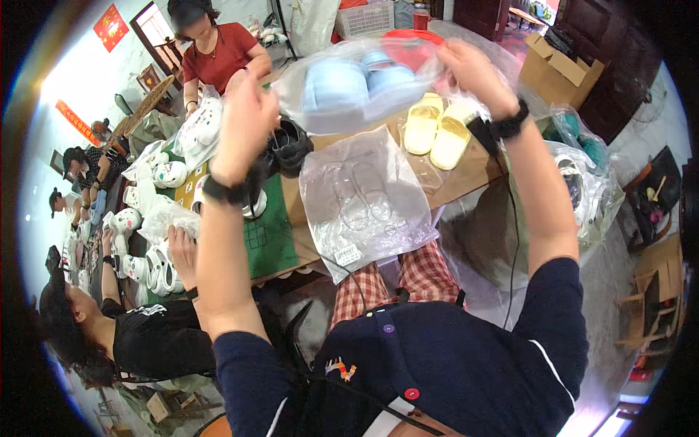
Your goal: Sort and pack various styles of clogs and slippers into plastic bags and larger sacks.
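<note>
Between my raised hands hangs a clear plastic bag (284,81) with a pair of light blue slippers (335,86) inside, smeared by motion. My right hand (477,73) is closed on the bag's right end. At its left end my left hand (251,120) has curled fingers against the plastic, partly blurred. Below, a flat clear bag (364,193) printed with a slipper outline lies over the table's front edge, above my knees. Two pale yellow slippers (437,131) rest on the table near my right forearm. Black shoes (290,148) stand beside my left wrist.
To the left, a co-worker in black (156,335) reaches among white clogs (156,269) on the green mat (269,240). Another person in red (226,58) works across the table. A cardboard box (561,69) stands at the far right, and bagged shoes (579,182) sit nearer. A black cable (515,233) hangs down.
</note>
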Motion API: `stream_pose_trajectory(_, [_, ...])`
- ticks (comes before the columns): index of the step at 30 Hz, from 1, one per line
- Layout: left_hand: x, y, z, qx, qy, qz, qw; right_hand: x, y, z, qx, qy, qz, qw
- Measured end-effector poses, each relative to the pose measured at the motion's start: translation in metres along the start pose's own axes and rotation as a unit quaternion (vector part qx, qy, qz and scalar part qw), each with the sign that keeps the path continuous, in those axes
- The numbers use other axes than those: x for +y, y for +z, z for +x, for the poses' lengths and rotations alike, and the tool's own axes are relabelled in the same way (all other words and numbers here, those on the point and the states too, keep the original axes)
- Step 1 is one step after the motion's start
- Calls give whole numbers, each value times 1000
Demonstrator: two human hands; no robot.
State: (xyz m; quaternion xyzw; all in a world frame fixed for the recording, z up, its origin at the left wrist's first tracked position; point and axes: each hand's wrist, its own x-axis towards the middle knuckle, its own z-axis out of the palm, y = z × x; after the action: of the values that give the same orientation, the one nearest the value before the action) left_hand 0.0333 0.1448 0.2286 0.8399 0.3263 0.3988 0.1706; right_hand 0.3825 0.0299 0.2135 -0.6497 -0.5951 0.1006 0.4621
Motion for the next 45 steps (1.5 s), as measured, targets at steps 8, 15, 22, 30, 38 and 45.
stream_pose_trajectory(8, [-90,117,-246,-125,-1,187,974,81,125,-190,-95,112,-12,989])
stream_pose_trajectory(15, [-53,109,-244,-168,-124,150,967,77,117,-194,-102,184,-19,978])
stream_pose_trajectory(22, [-37,139,-241,-110,-44,117,986,34,164,-232,-67,-137,-103,983])
stream_pose_trajectory(30, [-44,147,-240,-19,-20,-11,1000,26,224,-238,-96,-201,-154,963])
stream_pose_trajectory(38, [-44,150,-233,-9,10,20,1000,34,233,-237,-53,-219,-155,962])
stream_pose_trajectory(45, [-22,152,-214,-48,67,82,993,40,245,-211,-63,-196,-160,966])
